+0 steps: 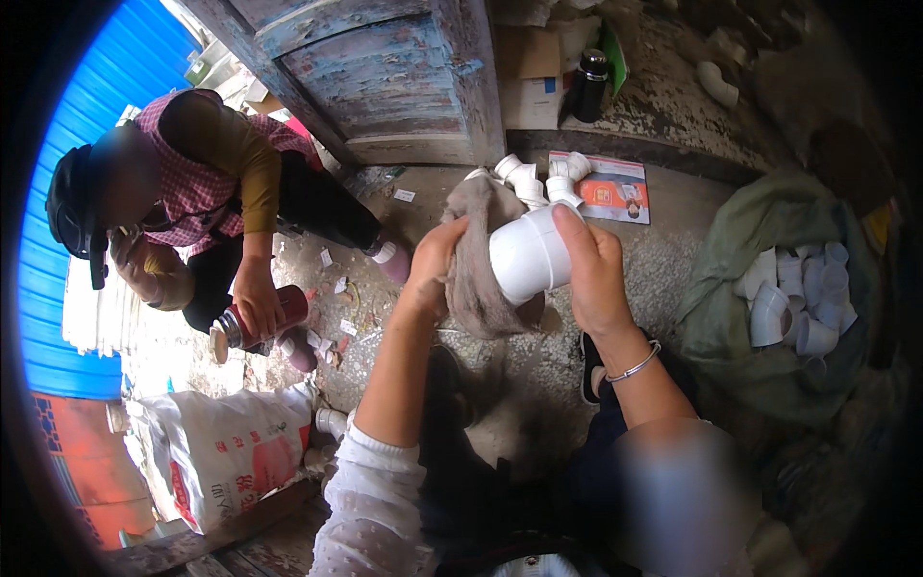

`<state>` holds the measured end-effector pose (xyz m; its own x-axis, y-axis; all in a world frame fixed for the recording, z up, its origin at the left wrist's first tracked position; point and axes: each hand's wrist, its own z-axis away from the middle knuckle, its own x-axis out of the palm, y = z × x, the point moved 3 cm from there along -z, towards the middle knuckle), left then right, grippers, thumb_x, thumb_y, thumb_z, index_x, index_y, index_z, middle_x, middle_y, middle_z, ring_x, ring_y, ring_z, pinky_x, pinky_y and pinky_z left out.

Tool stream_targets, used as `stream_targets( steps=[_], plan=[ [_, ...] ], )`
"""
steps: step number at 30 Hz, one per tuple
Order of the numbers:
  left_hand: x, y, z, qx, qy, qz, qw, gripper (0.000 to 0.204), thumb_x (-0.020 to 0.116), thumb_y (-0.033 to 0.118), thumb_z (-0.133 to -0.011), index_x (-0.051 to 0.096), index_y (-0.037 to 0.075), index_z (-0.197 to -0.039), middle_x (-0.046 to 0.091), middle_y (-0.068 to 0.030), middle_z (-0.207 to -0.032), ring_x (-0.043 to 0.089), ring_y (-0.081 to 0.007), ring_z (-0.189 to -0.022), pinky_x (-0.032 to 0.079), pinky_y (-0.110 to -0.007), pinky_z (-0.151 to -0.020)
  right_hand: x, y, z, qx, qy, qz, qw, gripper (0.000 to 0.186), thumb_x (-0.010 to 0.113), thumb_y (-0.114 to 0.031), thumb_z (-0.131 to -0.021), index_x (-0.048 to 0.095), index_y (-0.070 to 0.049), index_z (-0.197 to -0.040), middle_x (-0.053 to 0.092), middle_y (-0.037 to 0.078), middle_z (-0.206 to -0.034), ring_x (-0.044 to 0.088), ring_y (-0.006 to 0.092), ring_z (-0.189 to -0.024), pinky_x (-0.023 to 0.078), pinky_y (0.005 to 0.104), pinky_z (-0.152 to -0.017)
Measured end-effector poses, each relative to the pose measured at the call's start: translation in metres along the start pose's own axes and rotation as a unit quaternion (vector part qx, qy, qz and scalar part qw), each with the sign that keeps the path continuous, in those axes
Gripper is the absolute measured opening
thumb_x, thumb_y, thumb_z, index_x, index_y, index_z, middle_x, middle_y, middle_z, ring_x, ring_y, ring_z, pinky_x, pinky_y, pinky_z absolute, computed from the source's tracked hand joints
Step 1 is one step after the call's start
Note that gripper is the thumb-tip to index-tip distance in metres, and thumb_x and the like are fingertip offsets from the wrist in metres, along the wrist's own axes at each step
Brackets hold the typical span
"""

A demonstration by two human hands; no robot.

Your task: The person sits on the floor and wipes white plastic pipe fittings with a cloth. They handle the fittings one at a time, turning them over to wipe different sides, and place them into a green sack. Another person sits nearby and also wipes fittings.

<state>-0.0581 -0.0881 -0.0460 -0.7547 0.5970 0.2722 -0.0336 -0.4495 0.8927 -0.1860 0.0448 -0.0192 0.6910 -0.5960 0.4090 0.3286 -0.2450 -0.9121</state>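
Near the middle, my left hand (434, 261) grips a greyish-brown cloth (473, 306), its fingers partly hidden in the folds. My right hand (587, 261) holds a white plastic pipe fitting (522, 255) tilted against the cloth, thumb on top and fingers mostly out of sight. Just behind them, more white elbow and branch fittings (522, 179) rest by a printed orange-and-white sheet (625, 192).
A co-worker (202, 163) at left holds a red flask (288, 310). A green sack (731, 356) of fittings is at right, a white sack (221, 452) lower left. A wooden door (365, 77) and ledge with a black flask (588, 87) are behind.
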Motion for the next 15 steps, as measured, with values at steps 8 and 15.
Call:
stream_targets(
  steps=[8, 15],
  plan=[
    [-0.034, 0.022, 0.019, 0.121, -0.054, 0.458, 0.879, 0.043, 0.029, 0.025, -0.095, 0.044, 0.001, -0.127, 0.052, -0.0176, -0.124, 0.054, -0.0314, -0.108, 0.044, -0.048, -0.096, -0.008, -0.001, -0.015, -0.015, 0.127, -0.094, 0.987, 0.032, 0.052, -0.031, -0.094, 0.060, -0.003, -0.107, 0.064, 0.007, -0.100, 0.061, 0.0152, -0.092, 0.046, 0.0286, -0.082],
    [0.018, 0.029, 0.055, 0.447, -0.074, -0.081, 0.888, 0.051, 0.035, 0.031, -0.096, 0.035, 0.001, -0.137, 0.038, -0.0152, -0.139, 0.039, -0.0292, -0.128, 0.029, -0.040, -0.106, -0.003, 0.009, -0.020, 0.128, 0.057, -0.275, 0.951, 0.038, 0.053, -0.034, -0.093, 0.058, -0.001, -0.112, 0.063, 0.007, -0.104, 0.061, 0.0168, -0.093, 0.048, 0.0305, -0.079]
  ],
)
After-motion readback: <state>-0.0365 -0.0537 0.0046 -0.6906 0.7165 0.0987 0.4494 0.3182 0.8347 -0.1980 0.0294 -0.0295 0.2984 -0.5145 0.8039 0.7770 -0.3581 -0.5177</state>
